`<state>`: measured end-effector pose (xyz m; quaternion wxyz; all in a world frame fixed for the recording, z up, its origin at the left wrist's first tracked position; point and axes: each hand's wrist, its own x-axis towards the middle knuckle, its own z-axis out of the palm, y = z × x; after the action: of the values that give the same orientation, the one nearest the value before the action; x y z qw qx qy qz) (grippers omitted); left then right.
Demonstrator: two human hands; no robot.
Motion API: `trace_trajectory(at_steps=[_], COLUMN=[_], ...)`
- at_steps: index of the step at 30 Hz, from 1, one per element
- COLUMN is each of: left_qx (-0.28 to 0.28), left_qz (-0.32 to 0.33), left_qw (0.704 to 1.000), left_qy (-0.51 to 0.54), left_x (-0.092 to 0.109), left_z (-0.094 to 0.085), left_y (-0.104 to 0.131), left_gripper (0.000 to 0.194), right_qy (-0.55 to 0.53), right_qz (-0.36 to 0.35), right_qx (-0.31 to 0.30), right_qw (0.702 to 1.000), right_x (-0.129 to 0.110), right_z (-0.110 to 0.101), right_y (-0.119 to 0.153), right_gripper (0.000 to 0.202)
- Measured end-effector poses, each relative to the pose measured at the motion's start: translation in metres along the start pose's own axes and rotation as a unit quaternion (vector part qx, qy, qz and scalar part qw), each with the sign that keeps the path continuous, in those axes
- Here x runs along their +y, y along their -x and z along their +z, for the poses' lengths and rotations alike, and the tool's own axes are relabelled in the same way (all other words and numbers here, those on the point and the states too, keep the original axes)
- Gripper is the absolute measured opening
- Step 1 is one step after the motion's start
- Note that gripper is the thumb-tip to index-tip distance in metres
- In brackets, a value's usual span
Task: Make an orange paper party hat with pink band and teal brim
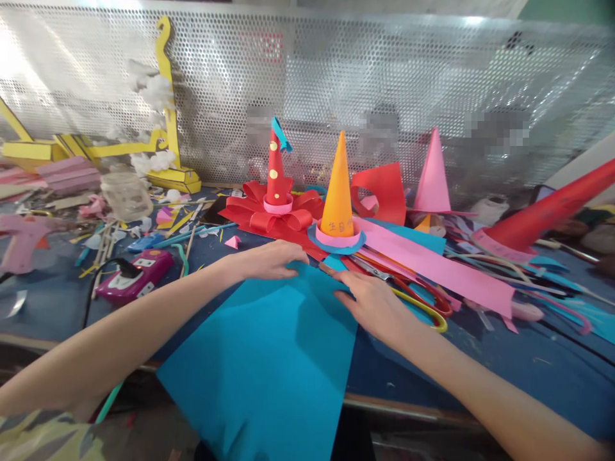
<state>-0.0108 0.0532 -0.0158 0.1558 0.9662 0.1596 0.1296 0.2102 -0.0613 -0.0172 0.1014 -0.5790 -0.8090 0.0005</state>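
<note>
A large sheet of blue paper slopes from the table down over its front edge toward me. At the sheet's far left side, my left hand has its fingers curled over the paper. My right hand grips the sheet's far right edge, thumb below the forefinger. Just beyond both hands stands an orange paper cone hat with a pink band and a blue brim. Red-handled scissors lie right beside my right hand, partly covered by paper.
A red cone hat with dots and a pink cone stand at the back. A red cone leans at right. On the left are a magenta power strip, a pink glue gun and scraps. A perforated metal panel stands behind.
</note>
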Motion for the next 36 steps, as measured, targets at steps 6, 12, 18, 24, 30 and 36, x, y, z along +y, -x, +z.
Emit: trace_trajectory(at_steps=[6, 12, 18, 24, 30, 36], left_qx=[-0.022, -0.025, 0.006, 0.01, 0.012, 0.029], left_qz=[0.002, 0.009, 0.032, 0.062, 0.074, 0.092], left_qw=[0.997, 0.989, 0.954, 0.953, 0.973, 0.948], left_qy=[-0.07, -0.147, -0.298, -0.297, -0.22, -0.305], left_x=[0.001, 0.006, 0.014, 0.008, 0.002, 0.002], left_z=[-0.005, 0.001, 0.016, 0.022, 0.018, 0.019], left_y=[0.004, 0.008, 0.02, 0.026, 0.038, 0.04], left_gripper=[0.03, 0.017, 0.019, 0.023, 0.028, 0.024], right_qy=[0.048, 0.098, 0.158, 0.188, 0.175, 0.165], right_qz=[-0.051, -0.128, -0.199, -0.248, -0.269, -0.277], right_qx=[0.046, 0.113, 0.137, 0.14, 0.136, 0.134], right_qw=[0.997, 0.98, 0.958, 0.94, 0.937, 0.937], right_x=[0.004, 0.005, -0.002, -0.006, -0.002, -0.002], right_z=[0.008, 0.022, 0.025, 0.024, 0.026, 0.024], right_y=[0.002, 0.007, 0.016, 0.02, 0.021, 0.021], right_gripper=[0.024, 0.011, 0.017, 0.02, 0.026, 0.029])
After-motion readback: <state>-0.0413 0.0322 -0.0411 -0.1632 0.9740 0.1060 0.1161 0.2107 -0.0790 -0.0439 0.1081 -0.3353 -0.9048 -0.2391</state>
